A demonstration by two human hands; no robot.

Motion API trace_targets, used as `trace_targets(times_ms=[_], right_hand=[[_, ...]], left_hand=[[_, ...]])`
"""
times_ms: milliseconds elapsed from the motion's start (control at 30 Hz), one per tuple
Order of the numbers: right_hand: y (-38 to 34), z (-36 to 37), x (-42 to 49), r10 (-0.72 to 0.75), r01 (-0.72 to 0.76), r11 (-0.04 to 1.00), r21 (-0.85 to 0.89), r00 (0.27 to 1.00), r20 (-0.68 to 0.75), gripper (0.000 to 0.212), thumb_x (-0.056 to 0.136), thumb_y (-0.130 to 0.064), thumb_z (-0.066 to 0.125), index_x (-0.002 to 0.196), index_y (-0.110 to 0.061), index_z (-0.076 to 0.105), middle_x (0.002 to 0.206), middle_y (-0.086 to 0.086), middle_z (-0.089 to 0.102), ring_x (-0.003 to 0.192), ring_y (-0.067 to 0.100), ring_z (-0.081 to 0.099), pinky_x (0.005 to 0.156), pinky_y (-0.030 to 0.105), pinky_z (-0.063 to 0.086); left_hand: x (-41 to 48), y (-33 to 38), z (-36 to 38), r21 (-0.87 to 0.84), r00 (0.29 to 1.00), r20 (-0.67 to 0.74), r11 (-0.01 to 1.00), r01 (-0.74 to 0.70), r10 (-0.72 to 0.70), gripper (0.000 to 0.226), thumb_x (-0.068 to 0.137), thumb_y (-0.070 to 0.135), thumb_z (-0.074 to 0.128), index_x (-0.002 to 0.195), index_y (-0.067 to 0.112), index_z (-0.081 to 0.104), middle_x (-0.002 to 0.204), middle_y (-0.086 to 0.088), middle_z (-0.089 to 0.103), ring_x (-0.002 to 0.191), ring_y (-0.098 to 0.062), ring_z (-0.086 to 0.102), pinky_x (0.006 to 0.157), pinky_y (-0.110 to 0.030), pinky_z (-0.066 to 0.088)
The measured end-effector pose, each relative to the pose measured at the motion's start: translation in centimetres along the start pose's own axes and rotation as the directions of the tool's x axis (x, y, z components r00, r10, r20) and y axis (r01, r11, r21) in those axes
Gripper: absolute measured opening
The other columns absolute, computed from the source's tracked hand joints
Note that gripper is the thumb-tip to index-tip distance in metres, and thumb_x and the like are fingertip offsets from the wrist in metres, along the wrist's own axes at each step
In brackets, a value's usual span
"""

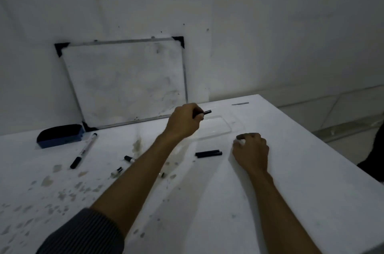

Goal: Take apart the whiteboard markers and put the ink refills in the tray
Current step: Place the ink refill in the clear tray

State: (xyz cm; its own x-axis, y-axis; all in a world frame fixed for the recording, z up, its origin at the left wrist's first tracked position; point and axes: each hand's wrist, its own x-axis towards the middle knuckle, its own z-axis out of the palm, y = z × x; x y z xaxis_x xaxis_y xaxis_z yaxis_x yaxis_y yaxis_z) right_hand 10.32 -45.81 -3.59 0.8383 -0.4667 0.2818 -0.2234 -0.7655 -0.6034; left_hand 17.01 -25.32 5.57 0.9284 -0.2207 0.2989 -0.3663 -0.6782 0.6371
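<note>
While the right hand (pixel 250 151) is being rested on the white table (pixel 291 181), curled around a small pale piece, a black ink refill (pixel 204 112) is being gripped by the left hand (pixel 184 121) above the clear tray's (pixel 226 132) near-left end. Two more black refills (pixel 208 153) are lying between the hands.

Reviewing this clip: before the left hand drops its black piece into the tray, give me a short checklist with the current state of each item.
1. Left hand grips the black refill: ok.
2. Refill is over the clear tray: not ok, only its tip reaches the tray's near-left edge.
3. Tray is free of obstructions: ok, nothing visible in it.
4. Right hand is outside the tray: ok, resting beside it on the table.
5. What the right hand holds: cannot tell, fingers closed over something pale.
6. Two black refills are in the tray: not ok, on the table.
</note>
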Motion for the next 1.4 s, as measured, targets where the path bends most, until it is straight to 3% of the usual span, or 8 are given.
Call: trace_targets(times_ms=[233, 433, 600, 800, 933, 1100, 1233, 1400], right_hand=[[0.7, 0.9, 0.8, -0.012, 0.013, 0.999, 0.039, 0.999, -0.03, 0.014, 0.085, -0.028, 0.07, 0.098, -0.025, 0.076, 0.117, 0.005, 0.065, 0.114, 0.031, 0.055, 0.101, 0.043, 0.041], [0.9, 1.2, 0.9, -0.038, 0.038, 0.999, 0.01, 0.999, -0.028, 0.017, 0.088, -0.035, 0.067, 0.104, -0.031, 0.072, 0.121, -0.002, 0.06, 0.12, 0.023, 0.05, 0.105, 0.038, 0.034], [0.8, 1.1, 1.0, -0.051, 0.051, 0.999, 0.001, 0.999, 0.002, 0.018, 0.089, -0.038, 0.065, 0.105, -0.033, 0.072, 0.121, -0.003, 0.062, 0.121, 0.024, 0.051, 0.104, 0.038, 0.031], [-1.2, 0.8, 0.4, -0.17, 0.152, 0.968, 0.2, 0.982, 0.077, 0.011, 0.092, -0.031, 0.066, 0.1, -0.027, 0.072, 0.107, -0.003, 0.072, 0.105, 0.023, 0.062, 0.094, 0.04, 0.042], [-4.1, 1.1, -2.0, -0.363, 0.321, 0.91, 0.261, 0.923, 0.13, 0.011, 0.093, -0.031, 0.065, 0.1, -0.026, 0.072, 0.099, -0.009, 0.071, 0.097, 0.018, 0.06, 0.09, 0.04, 0.045], [-6.6, 2.3, -5.4, -0.467, 0.416, 0.87, 0.266, 0.868, 0.169, 0.011, 0.093, -0.027, 0.065, 0.099, -0.025, 0.073, 0.094, -0.008, 0.071, 0.093, 0.019, 0.061, 0.091, 0.042, 0.049], [-6.5, 3.1, -6.2, -0.474, 0.456, 0.875, 0.16, 0.875, 0.099, 0.018, 0.089, -0.016, 0.065, 0.105, -0.023, 0.072, 0.096, -0.003, 0.071, 0.093, 0.024, 0.063, 0.088, 0.043, 0.047], [-4.8, 3.4, -6.0, -0.397, 0.398, 0.917, -0.023, 0.917, 0.039, 0.027, 0.085, -0.032, 0.072, 0.109, -0.02, 0.075, 0.107, 0.004, 0.07, 0.103, 0.03, 0.06, 0.088, 0.042, 0.039]], left_hand=[[8.4, 0.7, 6.0, 0.279, 0.965, 0.242, 0.96, 0.034, -0.104, 0.02, 0.087, 0.019, 0.076, 0.105, 0.015, 0.083, 0.102, -0.007, 0.08, 0.093, -0.023, 0.073, 0.08, -0.029, 0.058], [10.3, -0.8, 8.8, 0.368, 0.95, 0.257, 0.927, 0.071, -0.175, 0.021, 0.074, 0.012, 0.084, 0.094, 0.012, 0.084, 0.098, -0.007, 0.081, 0.09, -0.022, 0.076, 0.082, -0.038, 0.064], [9.8, -0.2, 7.3, 0.306, 0.966, 0.22, 0.95, 0.067, -0.139, 0.036, 0.078, 0.016, 0.087, 0.111, 0.005, 0.079, 0.112, -0.011, 0.078, 0.101, -0.024, 0.074, 0.091, -0.035, 0.06], [3.8, 0.8, 1.3, 0.158, 0.993, 0.115, 0.987, -0.031, 0.013, 0.026, 0.092, 0.018, 0.075, 0.117, 0.012, 0.077, 0.11, -0.007, 0.078, 0.09, -0.014, 0.072, 0.084, -0.024, 0.054], [-3.0, -1.8, -3.5, 0.191, 0.982, 0.178, 0.977, -0.095, 0.06, 0.022, 0.096, 0.028, 0.068, 0.117, 0.023, 0.076, 0.111, 0.004, 0.075, 0.099, -0.006, 0.064, 0.089, -0.025, 0.051], [-10.6, -7.3, -8.1, 0.341, 0.96, 0.279, 0.93, -0.133, 0.035, 0.032, 0.098, 0.02, 0.061, 0.128, 0.027, 0.071, 0.133, 0.004, 0.066, 0.124, -0.016, 0.054, 0.1, -0.024, 0.034], [-13.7, -10.5, -8.0, 0.366, 0.943, 0.32, 0.907, -0.209, 0.088, 0.04, 0.086, 0.034, 0.069, 0.125, 0.029, 0.073, 0.131, 0.006, 0.068, 0.123, -0.016, 0.055, 0.109, -0.037, 0.038], [-14.4, -12.3, -5.5, 0.34, 0.969, 0.128, 0.909, -0.243, 0.212, 0.039, 0.095, 0.053, 0.057, 0.116, 0.028, 0.078, 0.117, 0.009, 0.074, 0.124, -0.017, 0.058, 0.105, -0.04, 0.04]])
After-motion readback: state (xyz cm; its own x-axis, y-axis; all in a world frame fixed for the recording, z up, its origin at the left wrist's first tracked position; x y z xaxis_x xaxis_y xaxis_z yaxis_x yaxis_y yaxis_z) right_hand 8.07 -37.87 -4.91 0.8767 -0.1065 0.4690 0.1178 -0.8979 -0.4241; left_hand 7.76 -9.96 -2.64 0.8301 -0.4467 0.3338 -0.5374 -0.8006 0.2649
